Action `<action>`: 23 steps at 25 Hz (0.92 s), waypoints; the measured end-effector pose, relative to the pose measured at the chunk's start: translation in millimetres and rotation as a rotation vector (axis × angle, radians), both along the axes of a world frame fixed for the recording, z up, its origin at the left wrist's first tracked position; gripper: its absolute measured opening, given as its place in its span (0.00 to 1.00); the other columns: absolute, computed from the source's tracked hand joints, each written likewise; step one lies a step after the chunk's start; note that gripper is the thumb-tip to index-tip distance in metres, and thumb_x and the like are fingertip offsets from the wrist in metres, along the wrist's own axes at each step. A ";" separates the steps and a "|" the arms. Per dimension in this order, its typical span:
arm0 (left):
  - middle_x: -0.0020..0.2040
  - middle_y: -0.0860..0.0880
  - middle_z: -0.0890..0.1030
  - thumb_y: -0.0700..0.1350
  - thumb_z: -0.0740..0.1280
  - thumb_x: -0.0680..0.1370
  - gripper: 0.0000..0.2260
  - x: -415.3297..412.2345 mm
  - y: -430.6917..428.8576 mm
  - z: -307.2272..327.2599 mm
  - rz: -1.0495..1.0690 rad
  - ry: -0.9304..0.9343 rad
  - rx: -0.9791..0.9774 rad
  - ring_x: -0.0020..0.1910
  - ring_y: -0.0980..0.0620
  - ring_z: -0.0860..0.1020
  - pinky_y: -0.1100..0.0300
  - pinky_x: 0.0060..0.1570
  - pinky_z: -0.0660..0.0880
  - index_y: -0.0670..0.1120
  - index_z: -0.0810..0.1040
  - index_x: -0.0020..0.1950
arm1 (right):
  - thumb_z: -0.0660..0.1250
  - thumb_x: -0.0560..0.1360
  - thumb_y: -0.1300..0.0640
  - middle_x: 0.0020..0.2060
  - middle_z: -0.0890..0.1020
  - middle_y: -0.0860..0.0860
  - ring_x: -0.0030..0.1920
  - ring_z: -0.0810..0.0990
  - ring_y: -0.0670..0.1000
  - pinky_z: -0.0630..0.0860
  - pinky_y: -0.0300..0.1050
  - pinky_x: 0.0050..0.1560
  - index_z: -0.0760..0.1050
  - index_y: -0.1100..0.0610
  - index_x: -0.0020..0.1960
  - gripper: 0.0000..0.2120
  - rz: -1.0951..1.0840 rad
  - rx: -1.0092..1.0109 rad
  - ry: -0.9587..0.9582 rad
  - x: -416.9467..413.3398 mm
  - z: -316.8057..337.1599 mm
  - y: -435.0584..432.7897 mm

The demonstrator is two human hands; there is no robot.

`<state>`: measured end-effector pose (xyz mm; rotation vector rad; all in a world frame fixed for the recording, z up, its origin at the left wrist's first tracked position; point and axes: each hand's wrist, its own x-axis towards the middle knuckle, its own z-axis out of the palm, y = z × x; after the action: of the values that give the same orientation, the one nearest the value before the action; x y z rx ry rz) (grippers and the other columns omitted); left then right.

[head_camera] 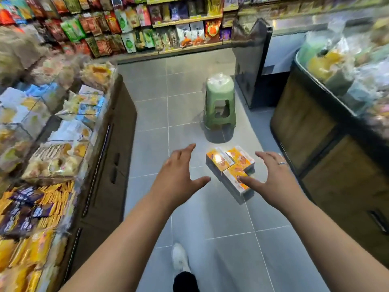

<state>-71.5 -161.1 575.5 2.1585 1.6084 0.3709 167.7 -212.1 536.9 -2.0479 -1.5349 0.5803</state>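
As a person leans over a shop aisle, the left hand [179,175] and the right hand [271,175] are stretched out with fingers spread wide and palms down, holding nothing. Between them, nearer the right hand, a film-wrapped pack of boxes [226,163] lies on the grey tiled floor [151,144]. Three orange-and-white box tops show through the clear wrap, set side by side, with pale box sides showing beneath them. The right thumb crosses the pack's near corner in this view; whether it touches the wrap cannot be told. The left hand is apart from the pack. A ring [281,163] sits on one finger of the right hand.

Just beyond the pack stands a green plastic stool [220,104], its seat covered in clear plastic. On the person's left, a dark display counter [120,131] carries clear-walled compartments:
- The nearest holds purple packets [23,209] lying on yellow packets [52,199].
- Those farther along hold blue-and-white packets [88,106] and bags of pale snacks, too blurred to identify.

On the right, a wood-fronted counter [305,123] bears clear bags [324,62] with yellow contents. At the end of the aisle, wall shelves [189,20] are packed with upright snack packets [130,22] in red, green and orange. A white shoe [179,258] shows on the floor at the bottom of the frame.
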 end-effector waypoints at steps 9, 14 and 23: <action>0.73 0.50 0.64 0.59 0.71 0.73 0.38 39.7 203.8 -33.3 -0.378 0.081 -0.016 0.70 0.48 0.66 0.56 0.67 0.63 0.56 0.55 0.77 | 0.73 0.67 0.37 0.75 0.59 0.49 0.70 0.67 0.53 0.69 0.49 0.63 0.62 0.46 0.74 0.40 -0.359 -0.095 0.039 4.6 -47.2 122.2; 0.71 0.49 0.67 0.60 0.71 0.72 0.38 99.1 286.1 -63.9 -0.510 0.116 -0.024 0.69 0.46 0.66 0.53 0.66 0.65 0.56 0.57 0.77 | 0.73 0.67 0.36 0.75 0.58 0.49 0.70 0.66 0.53 0.70 0.51 0.64 0.61 0.46 0.74 0.41 -0.524 -0.165 0.066 40.3 -72.4 155.8; 0.72 0.49 0.66 0.59 0.70 0.74 0.36 211.7 397.1 -169.8 -0.578 0.088 -0.097 0.70 0.47 0.65 0.53 0.66 0.65 0.53 0.58 0.77 | 0.73 0.67 0.37 0.76 0.57 0.50 0.71 0.67 0.57 0.73 0.56 0.64 0.57 0.46 0.76 0.44 -0.699 -0.277 0.069 135.8 -145.0 248.1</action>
<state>140.1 236.0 405.7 2.4575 0.9469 0.0174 303.4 36.1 391.9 -2.5388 -0.6357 0.5881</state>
